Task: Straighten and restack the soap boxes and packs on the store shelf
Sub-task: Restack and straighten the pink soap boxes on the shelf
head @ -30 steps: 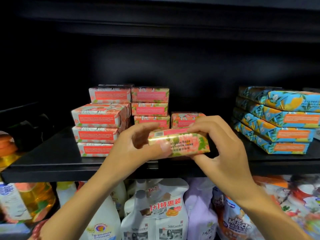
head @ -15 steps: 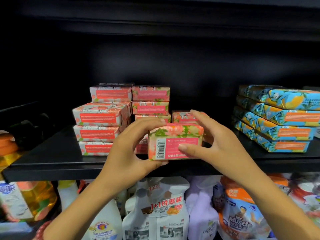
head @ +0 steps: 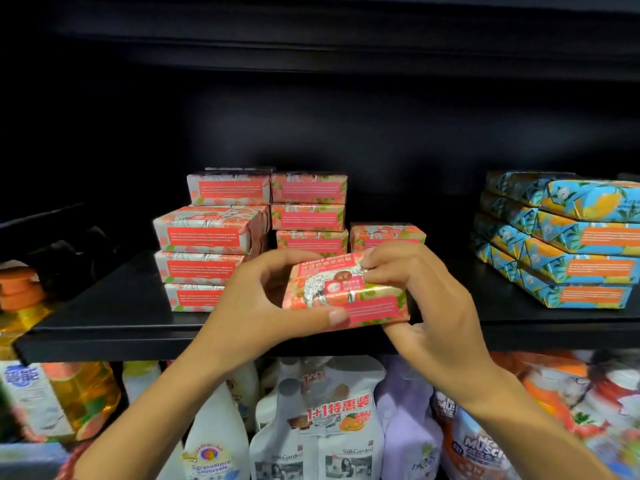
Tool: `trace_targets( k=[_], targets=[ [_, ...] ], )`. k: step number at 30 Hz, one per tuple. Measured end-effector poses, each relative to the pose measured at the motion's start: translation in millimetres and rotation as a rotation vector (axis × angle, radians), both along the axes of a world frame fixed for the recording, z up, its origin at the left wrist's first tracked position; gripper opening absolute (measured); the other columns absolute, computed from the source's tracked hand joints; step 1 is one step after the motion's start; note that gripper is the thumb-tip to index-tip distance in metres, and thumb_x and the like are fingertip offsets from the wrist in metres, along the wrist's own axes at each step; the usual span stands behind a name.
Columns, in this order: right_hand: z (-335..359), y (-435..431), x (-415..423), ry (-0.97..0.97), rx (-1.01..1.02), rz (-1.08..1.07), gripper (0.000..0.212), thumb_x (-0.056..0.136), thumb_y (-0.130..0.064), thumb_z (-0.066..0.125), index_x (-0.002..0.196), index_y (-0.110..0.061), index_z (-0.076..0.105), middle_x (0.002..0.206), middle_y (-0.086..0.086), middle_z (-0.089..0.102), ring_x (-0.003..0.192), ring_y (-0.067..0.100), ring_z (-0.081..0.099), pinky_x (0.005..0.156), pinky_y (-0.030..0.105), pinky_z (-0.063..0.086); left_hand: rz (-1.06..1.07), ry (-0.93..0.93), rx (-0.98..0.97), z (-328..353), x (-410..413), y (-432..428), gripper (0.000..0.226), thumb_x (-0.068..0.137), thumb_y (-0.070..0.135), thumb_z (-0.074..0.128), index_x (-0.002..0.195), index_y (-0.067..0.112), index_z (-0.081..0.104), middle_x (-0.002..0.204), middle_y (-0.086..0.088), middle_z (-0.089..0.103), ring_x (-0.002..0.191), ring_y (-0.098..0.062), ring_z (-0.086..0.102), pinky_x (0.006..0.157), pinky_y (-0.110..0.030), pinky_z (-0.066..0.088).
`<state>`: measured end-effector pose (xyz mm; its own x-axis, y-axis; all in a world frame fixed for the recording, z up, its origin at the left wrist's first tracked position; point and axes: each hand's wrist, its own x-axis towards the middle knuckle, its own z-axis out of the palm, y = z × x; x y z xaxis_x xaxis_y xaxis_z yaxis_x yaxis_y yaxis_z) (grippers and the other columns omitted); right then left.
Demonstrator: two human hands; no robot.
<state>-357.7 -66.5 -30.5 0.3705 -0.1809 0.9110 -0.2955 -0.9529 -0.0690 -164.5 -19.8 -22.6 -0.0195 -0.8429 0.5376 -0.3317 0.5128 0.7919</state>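
Gripping pink soap box (head: 346, 292) between left hand (head: 263, 306) and right hand (head: 426, 306), fingers curled.

Pink-and-coral floral soap boxes (head: 214, 230) carry red label panels; the held box (head: 346, 292) shows a silver goat. The soap packs (head: 568, 244) are blue with orange-yellow fruit. The shelf (head: 114, 306) is black.

The soap box (head: 346, 296) wears glossy printed paper with a silvery foil patch that catches the light. The stacked pink soap boxes (head: 207, 233) and blue soap packs (head: 571, 244) have a similar shiny, folded paper wrap. The shelf (head: 104, 323) is smooth matt black. Below, the white bottle (head: 214, 445) is smooth opaque plastic and the refill pouch (head: 322, 420) is glossy film.
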Motion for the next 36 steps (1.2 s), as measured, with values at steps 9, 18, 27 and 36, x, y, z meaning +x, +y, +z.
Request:
trace_targets(
  k=[9, 18, 27, 36],
  targets=[
    [-11.7, -12.5, -14.9, 0.001, 0.246, -0.174, 0.046, 0.078, -0.021, 0.073, 0.12, -0.013, 0.054, 0.122, -0.003, 0.053, 0.118, 0.009, 0.048, 0.099, 0.018, 0.038, 0.274, -0.017, -0.122, -6.8, -3.5, -0.7, 0.062, 0.044, 0.054, 0.083, 0.098, 0.042, 0.056, 0.101, 0.033, 0.06, 0.091, 0.008, 0.061, 0.067, -0.009, 0.049],
    [-28.4, -15.9, -27.0, 0.347, 0.439, -0.23, 0.04, 0.077, -0.054, 0.06, 0.105, -0.025, 0.064, 0.104, -0.015, 0.057, 0.101, 0.004, 0.051, 0.085, 0.029, 0.046, 0.531, -0.266, -0.275, -20.9, -17.0, -13.7, 0.052, 0.073, 0.043, 0.072, 0.119, 0.023, 0.058, 0.117, 0.011, 0.055, 0.111, -0.004, 0.049, 0.093, -0.019, 0.041],
    [-34.6, -16.7, -28.4, 0.352, 0.381, -0.262, 0.031, 0.082, -0.042, 0.065, 0.108, -0.025, 0.062, 0.107, -0.014, 0.058, 0.102, 0.004, 0.05, 0.085, 0.026, 0.046, 0.632, -0.616, -0.46, -11.9, -13.7, -23.2, 0.02, 0.081, 0.012, 0.073, 0.1, 0.007, 0.07, 0.1, -0.005, 0.067, 0.097, -0.025, 0.058, 0.084, -0.024, 0.038],
    [-36.8, -14.8, -30.4, 0.369, 0.349, -0.285, 0.032, 0.083, -0.04, 0.065, 0.11, -0.022, 0.063, 0.108, -0.011, 0.06, 0.102, 0.007, 0.053, 0.082, 0.027, 0.049, 0.611, -0.639, -0.421, -6.8, -10.1, -30.1, 0.033, 0.071, -0.014, 0.068, 0.097, 0.006, 0.069, 0.096, -0.005, 0.069, 0.094, -0.027, 0.062, 0.08, -0.026, 0.042]
  ],
)
